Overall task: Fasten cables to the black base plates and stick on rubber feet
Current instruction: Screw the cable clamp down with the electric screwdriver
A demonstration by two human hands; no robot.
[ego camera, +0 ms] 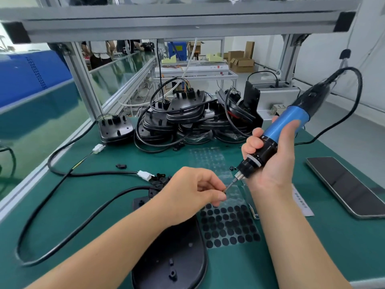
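bench mat [312, 236] green, alu frame [83, 84], conveyor [116, 69] behind

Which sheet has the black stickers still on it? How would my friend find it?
Start at the green table and find the big black base plate nearest the person. The sticker sheet lies just right of it, between the two arms. It is full of black round dots, while the clear sheet farther back looks empty.

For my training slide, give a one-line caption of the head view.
Right hand holds an electric screwdriver while left hand pinches at its bit tip above a black base plate.
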